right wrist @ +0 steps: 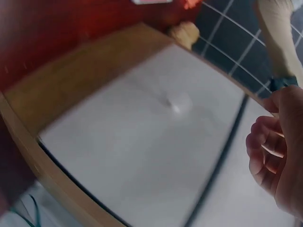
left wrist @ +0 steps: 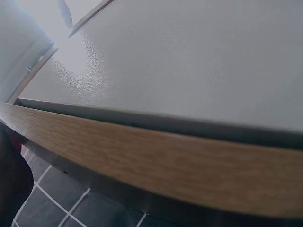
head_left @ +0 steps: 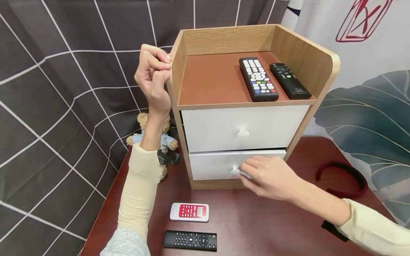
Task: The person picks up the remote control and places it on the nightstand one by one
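Note:
A small wood-grain cabinet (head_left: 227, 42) with two white drawers stands on the dark red table. My left hand (head_left: 154, 76) holds the front edge of its left side panel (head_left: 174, 83), fingers curled at the edge. My right hand (head_left: 269, 177) is in front of the lower drawer (head_left: 208, 165), fingertips close to its white knob (head_left: 235, 171). In the right wrist view the right hand's fingers (right wrist: 265, 142) are loosely curled, with nothing in them, apart from the knob (right wrist: 180, 104). The lower drawer sits slightly out, its top edge showing. The upper drawer (head_left: 211, 128) is closed.
Two black remotes, one with white buttons (head_left: 258, 79) and one darker (head_left: 289, 81), lie on the cabinet top. A white-and-red remote (head_left: 189, 212) and a black remote (head_left: 190, 240) lie on the table. A teddy bear (head_left: 142, 121) sits behind my left arm; a dark red headband (head_left: 352, 170) lies right.

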The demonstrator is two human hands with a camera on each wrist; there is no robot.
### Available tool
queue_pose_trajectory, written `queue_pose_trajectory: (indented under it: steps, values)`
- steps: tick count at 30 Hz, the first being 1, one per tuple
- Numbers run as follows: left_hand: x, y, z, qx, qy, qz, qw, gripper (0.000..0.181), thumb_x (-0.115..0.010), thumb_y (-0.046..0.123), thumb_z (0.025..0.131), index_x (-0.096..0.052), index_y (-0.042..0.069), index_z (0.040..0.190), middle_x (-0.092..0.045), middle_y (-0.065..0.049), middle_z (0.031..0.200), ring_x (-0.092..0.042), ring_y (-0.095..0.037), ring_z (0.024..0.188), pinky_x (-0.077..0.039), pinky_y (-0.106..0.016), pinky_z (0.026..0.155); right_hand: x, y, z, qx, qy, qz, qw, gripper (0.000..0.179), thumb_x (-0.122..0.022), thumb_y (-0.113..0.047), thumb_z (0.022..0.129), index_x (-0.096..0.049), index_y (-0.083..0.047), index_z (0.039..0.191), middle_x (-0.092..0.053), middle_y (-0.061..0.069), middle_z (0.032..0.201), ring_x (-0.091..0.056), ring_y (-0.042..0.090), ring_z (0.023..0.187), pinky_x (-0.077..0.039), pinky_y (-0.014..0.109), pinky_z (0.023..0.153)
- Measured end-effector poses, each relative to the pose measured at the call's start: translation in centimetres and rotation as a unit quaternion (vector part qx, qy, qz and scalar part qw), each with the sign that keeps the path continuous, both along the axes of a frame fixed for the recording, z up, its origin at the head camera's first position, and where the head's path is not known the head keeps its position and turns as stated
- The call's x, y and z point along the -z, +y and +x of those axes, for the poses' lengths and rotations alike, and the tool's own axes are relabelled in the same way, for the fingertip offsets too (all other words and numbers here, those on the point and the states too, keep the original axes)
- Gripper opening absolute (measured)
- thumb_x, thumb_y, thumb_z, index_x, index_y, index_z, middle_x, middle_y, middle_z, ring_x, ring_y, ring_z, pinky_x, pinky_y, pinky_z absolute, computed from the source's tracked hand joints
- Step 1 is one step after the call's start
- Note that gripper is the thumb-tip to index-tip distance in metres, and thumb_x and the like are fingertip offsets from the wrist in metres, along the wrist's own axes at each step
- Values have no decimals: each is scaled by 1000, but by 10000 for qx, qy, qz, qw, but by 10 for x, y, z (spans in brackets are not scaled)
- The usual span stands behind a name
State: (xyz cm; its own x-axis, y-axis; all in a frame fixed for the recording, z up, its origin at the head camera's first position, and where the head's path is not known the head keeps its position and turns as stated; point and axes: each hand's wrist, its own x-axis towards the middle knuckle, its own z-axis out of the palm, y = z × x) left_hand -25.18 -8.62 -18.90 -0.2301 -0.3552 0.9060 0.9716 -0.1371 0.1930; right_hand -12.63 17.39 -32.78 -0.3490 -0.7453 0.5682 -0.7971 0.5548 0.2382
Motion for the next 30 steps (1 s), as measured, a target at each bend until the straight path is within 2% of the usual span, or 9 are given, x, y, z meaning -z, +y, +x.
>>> queue_pose_trajectory:
  steps: [3, 7, 13, 19, 23, 26, 30]
  values:
    - [0, 0, 0, 71, -32, -25, 10000, 25, -43, 7, 65, -38, -18, 62, -51, 3, 76, -52, -19, 75, -49, -33, 80, 19, -3, 2, -195, -99, 61, 9997, 31, -42, -33, 100, -56, -18, 78, -48, -10, 65, -48, 8, 55, -38, 22, 43]
    - [0, 0, 0, 160, -68, -55, 9998, 25, -42, 7, 65, -37, -17, 63, -51, 3, 76, -52, -20, 74, -48, -32, 79, 44, -7, 4, -471, -238, 147, 9985, 29, -44, -34, 100, -56, -20, 78, -48, -11, 66, -47, 7, 56, -38, 20, 44]
    - [2, 0, -2, 84, -59, -101, 9999, 26, -42, 8, 66, -38, -18, 64, -51, 3, 77, -52, -19, 75, -48, -31, 79, 87, -14, 8, -697, -431, 116, 9966, 23, -51, -35, 98, -62, -18, 87, -53, -11, 72, -50, 6, 60, -42, 17, 49]
    - [3, 0, -3, 83, -97, -114, 9999, 26, -42, 8, 66, -38, -17, 64, -52, 3, 78, -51, -19, 75, -47, -29, 78, 130, -22, 19, -867, -864, 94, 9924, 24, -64, -39, 90, -65, -16, 96, -55, -12, 77, -51, 2, 65, -43, 14, 52]
    - [3, 1, -3, 73, -111, -119, 9998, 26, -42, 9, 66, -38, -17, 64, -52, 3, 78, -51, -18, 75, -45, -28, 77, 151, -31, 27, -799, -1118, 28, 9905, 30, -71, -42, 84, -66, -16, 98, -55, -12, 80, -50, 2, 68, -42, 15, 54]
    - [3, 0, -3, 32, -96, -115, 9999, 26, -42, 9, 66, -37, -17, 64, -52, 3, 78, -51, -18, 75, -45, -28, 77, 165, -40, 33, -578, -1380, -2, 9887, 35, -72, -46, 84, -67, -16, 101, -55, -13, 83, -48, 1, 72, -41, 15, 57]
    - [3, 1, -4, 77, -81, -112, 9999, 25, -42, 8, 66, -38, -17, 64, -52, 3, 78, -51, -18, 75, -46, -29, 77, 180, -53, 43, -265, -1826, -20, 9828, 44, -68, -55, 85, -66, -16, 107, -55, -13, 89, -48, 2, 79, -47, 19, 69]
